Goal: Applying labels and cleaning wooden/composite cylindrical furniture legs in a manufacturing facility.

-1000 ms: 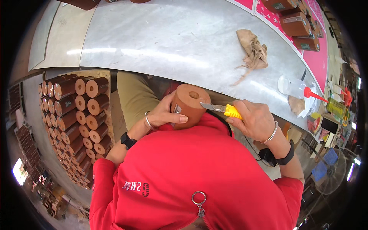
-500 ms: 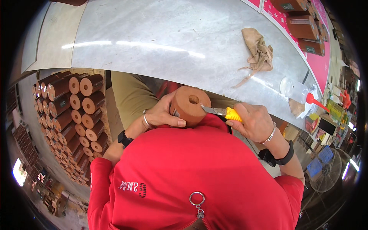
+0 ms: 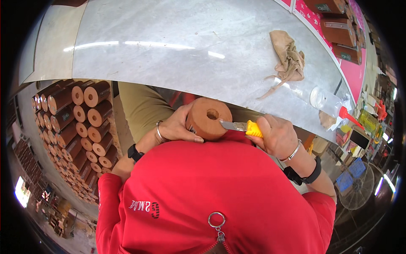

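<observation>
"The step in hand?"
"Blade work, apparently: fingers of the left hand (image 3: 176, 126) clasp a brown cylinder (image 3: 206, 128), the bench (image 3: 177, 63) just beyond it; the right hand's (image 3: 277, 136) grip a yellow-handled knife (image 3: 253, 128), blade at the cylinder's end face."
"Next?"
"Likely steady, controlled pressure."

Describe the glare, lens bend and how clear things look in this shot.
Head view: white streaks glare off the table; head view: the table's near edge bows and the picture corners go black; head view: the cylinder and knife look fairly clear, the fan at right dimmer.
</observation>
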### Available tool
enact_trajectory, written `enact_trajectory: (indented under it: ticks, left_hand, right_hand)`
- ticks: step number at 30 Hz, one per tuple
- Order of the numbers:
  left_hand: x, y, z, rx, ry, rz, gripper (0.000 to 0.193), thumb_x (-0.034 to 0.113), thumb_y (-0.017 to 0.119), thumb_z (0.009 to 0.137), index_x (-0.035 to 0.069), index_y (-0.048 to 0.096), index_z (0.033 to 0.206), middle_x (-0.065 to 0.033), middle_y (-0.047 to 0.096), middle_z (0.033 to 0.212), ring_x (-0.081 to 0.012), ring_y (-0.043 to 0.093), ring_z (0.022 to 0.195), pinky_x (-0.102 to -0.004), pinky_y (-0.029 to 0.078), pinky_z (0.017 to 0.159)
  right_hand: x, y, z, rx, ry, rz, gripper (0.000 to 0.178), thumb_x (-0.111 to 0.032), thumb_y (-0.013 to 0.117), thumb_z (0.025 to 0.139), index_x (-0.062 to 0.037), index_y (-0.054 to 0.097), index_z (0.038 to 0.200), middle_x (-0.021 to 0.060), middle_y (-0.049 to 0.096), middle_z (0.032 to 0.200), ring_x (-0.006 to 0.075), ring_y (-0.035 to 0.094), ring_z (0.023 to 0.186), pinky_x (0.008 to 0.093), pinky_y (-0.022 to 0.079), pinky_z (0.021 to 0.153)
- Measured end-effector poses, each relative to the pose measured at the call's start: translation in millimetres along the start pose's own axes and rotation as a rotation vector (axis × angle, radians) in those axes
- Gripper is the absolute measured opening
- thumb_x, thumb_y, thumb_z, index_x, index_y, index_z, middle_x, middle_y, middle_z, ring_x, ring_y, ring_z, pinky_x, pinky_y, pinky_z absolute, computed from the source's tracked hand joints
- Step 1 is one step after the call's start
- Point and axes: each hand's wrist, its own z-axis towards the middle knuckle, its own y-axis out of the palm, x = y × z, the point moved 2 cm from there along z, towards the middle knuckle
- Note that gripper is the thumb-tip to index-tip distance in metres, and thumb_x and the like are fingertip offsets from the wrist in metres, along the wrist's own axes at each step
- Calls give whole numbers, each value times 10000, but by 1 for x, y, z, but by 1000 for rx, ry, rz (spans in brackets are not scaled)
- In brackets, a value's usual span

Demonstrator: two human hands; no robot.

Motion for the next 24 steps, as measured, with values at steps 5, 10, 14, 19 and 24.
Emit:
enact_trajectory:
  ticks: [5,10,14,19,24]
  left_hand:
    - [0,-1,0,-8,-6,23,913,110,857,630,6,350,1382,-82,505,1297,-160,465,1208,-320,358,1047]
    - [-2,-2,0,-9,-1,21,921,105,863,618,7,353,1379,-82,498,1305,-161,464,1210,-323,357,1053]
    - [-2,-2,0,-6,-10,-3,927,106,867,614,8,353,1379,-82,495,1308,-162,464,1210,-324,359,1051]
    - [-1,-1,1,-7,-1,58,930,120,874,612,11,358,1378,-76,497,1309,-161,465,1208,-324,357,1053]
    - [1,-1,0,17,-18,1,928,121,871,618,11,358,1383,-76,500,1305,-159,463,1208,-322,353,1053]
  right_hand:
    - [-5,0,0,7,21,-39,401,-414,660,833,-51,492,801,69,484,675,199,546,551,303,462,474]
    - [-12,0,-4,30,58,-64,402,-422,641,843,-52,491,806,66,474,675,191,543,550,303,453,459]
    - [-15,1,-4,33,113,-77,405,-430,633,846,-50,496,816,62,473,673,188,542,544,302,450,457]
    - [-9,-5,4,-4,153,-188,388,-420,646,838,-55,514,831,65,479,670,197,545,542,312,448,464]
    - [0,-23,7,114,131,-151,398,-409,697,795,-54,531,861,77,511,683,239,551,543,333,443,472]
